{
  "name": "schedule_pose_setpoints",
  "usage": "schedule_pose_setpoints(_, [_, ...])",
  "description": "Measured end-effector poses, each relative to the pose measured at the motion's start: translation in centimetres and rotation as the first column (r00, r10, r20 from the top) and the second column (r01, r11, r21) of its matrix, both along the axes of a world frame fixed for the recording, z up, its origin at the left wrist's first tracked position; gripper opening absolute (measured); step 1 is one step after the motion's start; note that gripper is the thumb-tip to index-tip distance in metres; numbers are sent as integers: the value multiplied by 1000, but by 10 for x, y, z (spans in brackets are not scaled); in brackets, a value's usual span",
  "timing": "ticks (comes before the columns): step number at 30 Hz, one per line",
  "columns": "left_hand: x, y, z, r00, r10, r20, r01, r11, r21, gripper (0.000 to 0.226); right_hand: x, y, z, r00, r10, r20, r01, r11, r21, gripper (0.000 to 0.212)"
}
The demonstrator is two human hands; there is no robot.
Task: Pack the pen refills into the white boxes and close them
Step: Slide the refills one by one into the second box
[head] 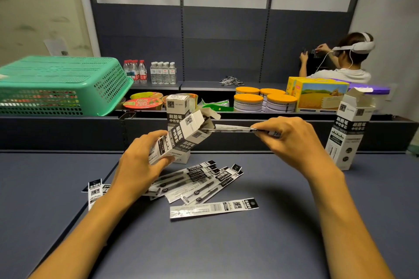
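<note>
My left hand (141, 165) grips a white box (181, 136), tilted with its open flaps pointing right. My right hand (292, 140) pinches a bundle of pen refill packets (229, 129) held level, its left end at the box's opening. Several more refill packets (199, 181) lie loose on the dark table below, one apart at the front (214, 208) and some under my left forearm (95, 190). A second white box (178, 103) stands upright and closed behind the held one. A third white box (349, 133) stands at the right with its top flap open.
A green plastic basket (61, 86) sits upside down at the back left. Behind a dark divider (68, 129) are bottles (149, 72), noodle cups (142, 102), orange-lidded tins (265, 99) and a yellow carton (317, 95). Another person (344, 59) wearing a headset works at the far right shelf.
</note>
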State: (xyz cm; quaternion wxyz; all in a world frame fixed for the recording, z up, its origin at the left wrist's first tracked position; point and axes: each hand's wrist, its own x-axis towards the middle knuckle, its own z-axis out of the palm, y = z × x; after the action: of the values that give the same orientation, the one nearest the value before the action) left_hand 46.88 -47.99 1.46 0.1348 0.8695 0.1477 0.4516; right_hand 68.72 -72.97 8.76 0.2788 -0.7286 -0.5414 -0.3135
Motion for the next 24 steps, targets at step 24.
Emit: schedule_pose_setpoints(24, [6, -4, -5, 997, -42, -70, 47, 996, 77, 66, -47, 54, -9, 951, 212, 226, -181, 971, -154, 26])
